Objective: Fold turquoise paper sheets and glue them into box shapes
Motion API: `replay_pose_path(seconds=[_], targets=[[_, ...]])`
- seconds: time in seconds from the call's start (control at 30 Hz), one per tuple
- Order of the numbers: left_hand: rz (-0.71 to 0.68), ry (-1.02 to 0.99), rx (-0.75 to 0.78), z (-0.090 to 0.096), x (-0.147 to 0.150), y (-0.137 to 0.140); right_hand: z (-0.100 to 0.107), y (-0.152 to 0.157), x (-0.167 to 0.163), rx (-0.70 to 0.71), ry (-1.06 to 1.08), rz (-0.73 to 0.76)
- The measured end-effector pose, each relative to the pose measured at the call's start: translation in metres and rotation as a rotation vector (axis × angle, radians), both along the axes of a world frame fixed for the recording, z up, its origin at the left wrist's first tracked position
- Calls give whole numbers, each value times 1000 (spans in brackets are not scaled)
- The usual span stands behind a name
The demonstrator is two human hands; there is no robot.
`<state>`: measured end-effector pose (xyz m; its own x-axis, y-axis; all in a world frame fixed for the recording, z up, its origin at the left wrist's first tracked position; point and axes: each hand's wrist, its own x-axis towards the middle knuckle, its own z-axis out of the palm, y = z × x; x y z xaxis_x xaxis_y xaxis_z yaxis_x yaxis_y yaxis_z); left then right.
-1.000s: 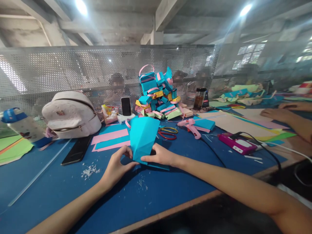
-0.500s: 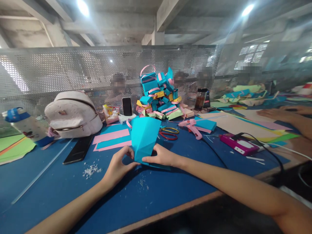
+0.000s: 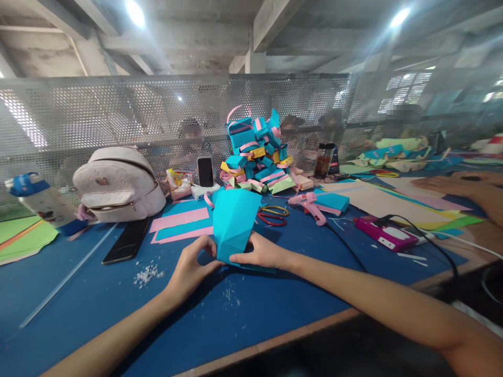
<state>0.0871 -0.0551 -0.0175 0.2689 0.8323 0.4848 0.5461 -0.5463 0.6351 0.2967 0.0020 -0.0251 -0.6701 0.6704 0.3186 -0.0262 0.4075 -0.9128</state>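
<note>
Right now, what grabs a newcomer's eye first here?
The bright turquoise folded paper piece stands upright at centre, with the left hand and right hand pinching its base on the blue table. Behind it, against the perforated metal screen, rises a heap of blue, pink and yellow paper boxes. A white backpack sits at the left.

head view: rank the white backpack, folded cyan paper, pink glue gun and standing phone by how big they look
1. white backpack
2. folded cyan paper, though it sits nearer the camera
3. pink glue gun
4. standing phone, farther back
</note>
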Motion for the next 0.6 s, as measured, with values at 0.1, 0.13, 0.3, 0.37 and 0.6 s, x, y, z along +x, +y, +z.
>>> replay_pose_path(seconds=[0.1,0.13,0.3,0.37,0.6], targets=[[-2,4,-4,0,0,0,0,0,0,7,-4,6],[-3,6,-5,0,0,0,1,-1,0,11,-1,3],[-19,20,-18,0,0,-1,0,0,-1,7,22,-34],[-20,25,-24,1,0,-1,-1,0,-1,14,21,-41],[0,17,8,1,-1,-1,-2,2,0,41,-18,-44]])
